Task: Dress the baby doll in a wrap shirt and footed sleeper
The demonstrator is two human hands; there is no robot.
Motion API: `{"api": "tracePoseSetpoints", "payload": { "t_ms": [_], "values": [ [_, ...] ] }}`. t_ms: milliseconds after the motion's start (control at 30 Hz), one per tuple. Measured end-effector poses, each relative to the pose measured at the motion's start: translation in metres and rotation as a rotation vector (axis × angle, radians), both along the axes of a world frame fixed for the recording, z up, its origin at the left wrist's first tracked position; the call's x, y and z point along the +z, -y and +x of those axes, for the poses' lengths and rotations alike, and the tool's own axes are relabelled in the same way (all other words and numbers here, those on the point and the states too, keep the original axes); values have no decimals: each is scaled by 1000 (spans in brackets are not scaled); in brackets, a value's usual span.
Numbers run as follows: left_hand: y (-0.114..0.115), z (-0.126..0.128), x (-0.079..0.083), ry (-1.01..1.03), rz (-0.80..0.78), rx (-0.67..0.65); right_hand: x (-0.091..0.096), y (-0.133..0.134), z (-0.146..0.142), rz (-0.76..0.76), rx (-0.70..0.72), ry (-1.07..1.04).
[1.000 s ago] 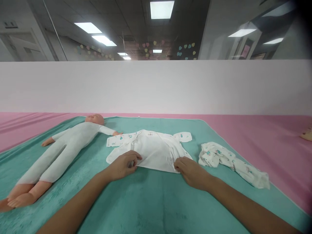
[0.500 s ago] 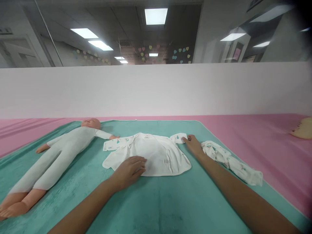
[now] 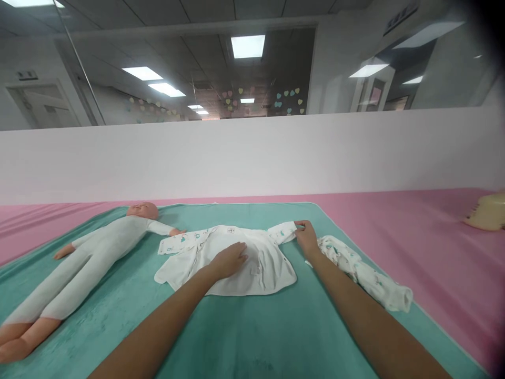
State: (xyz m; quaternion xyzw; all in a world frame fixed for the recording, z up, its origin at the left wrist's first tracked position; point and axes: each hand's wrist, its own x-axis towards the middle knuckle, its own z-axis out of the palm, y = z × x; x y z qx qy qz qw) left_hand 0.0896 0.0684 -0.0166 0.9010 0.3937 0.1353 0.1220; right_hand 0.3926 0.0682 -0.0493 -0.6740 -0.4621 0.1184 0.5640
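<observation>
A white baby shirt (image 3: 252,268) is spread on a teal towel (image 3: 244,337), its inner side up and its patterned sleeves out to both sides. My left hand (image 3: 229,260) rests flat on the middle of the shirt, fingers stretched out. At the right cuff, my right hand (image 3: 306,237) pinches the sleeve end between thumb and fingers. A baby doll (image 3: 106,242) in a white bodysuit lies on its back to the left, its near hand by the left sleeve. To the right of my right forearm lies a bunched patterned baby garment (image 3: 366,271), partly hidden by that arm.
Under the towel is a pink sheet (image 3: 426,237). A low white wall (image 3: 252,158) with glass above it stands behind. A pale yellow object (image 3: 487,210) sits at the far right edge.
My left hand has slid farther up and right over the shirt. The right sleeve, still pinched by my right hand, now lies straighter and farther out. The camera view has tilted up slightly.
</observation>
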Motion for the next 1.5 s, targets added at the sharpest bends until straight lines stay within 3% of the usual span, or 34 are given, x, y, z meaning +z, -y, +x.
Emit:
{"api": "tracePoseSetpoints", "payload": {
  "t_ms": [133,200,267,333,433,567,633,800,900,1033,1133,1200,1300,1400,1500],
  "values": [
    [-21,43,-10,30,50,-47,10,11,-19,57,-17,202],
    [-24,55,-18,52,94,-19,12,17,-35,57,110,473],
    [-23,60,-23,78,150,34,11,18,-46,-50,293,759],
    [-19,59,-23,117,210,98,5,15,-49,-210,377,880],
    [-10,54,-17,188,293,104,-4,10,-37,-366,283,849],
    [11,47,-12,120,221,-179,-5,10,-22,-415,163,833],
    [25,42,-11,68,180,-242,-1,14,-25,-335,163,864],
    [61,26,-7,20,249,-153,10,28,-57,-68,463,778],
    [77,20,-3,28,267,-157,10,31,-72,-59,562,752],
    [74,14,2,132,83,-197,6,31,-76,-185,627,825],
    [45,-8,6,212,44,-19,7,32,-76,-215,598,874],
    [19,-37,6,201,143,187,9,35,-79,-152,560,909],
    [-13,-93,3,13,305,450,15,44,-89,-59,569,925],
    [-26,-142,-1,-49,220,610,22,55,-108,-76,631,870],
    [-26,-165,-1,-3,83,649,29,61,-139,-207,742,761]
  ]
}}
